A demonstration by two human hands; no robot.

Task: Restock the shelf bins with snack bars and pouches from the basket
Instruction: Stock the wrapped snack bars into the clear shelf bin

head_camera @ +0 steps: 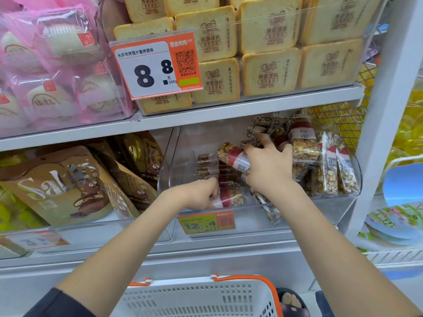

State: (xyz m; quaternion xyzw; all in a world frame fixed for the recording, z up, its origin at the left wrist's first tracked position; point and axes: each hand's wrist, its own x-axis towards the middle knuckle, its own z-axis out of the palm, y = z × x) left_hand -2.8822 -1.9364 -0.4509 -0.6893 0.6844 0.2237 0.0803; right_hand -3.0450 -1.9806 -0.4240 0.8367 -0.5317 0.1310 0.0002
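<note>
Both hands reach into a clear plastic shelf bin (pixel 297 203) holding several nut snack bars in clear wrappers with red bands. My left hand (pixel 201 193) grips one bar (pixel 231 194) low at the bin's front. My right hand (pixel 267 163) is higher, its fingers curled round another bar (pixel 231 156) that lies tilted, with the index finger stretched toward the pile of bars (pixel 325 165) at the right. A white basket (pixel 196 298) with orange rim and handles stands below, at the bottom of the view; its contents are not visible.
Left of the bin lie brown cookie pouches (pixel 68 181). The upper shelf holds toast-shaped packs (pixel 270 72), pink bun packs (pixel 57 65) and a price tag (pixel 155 65). A smaller price tag (pixel 206 221) hangs under the bin. A white post (pixel 375 133) bounds the shelf at right.
</note>
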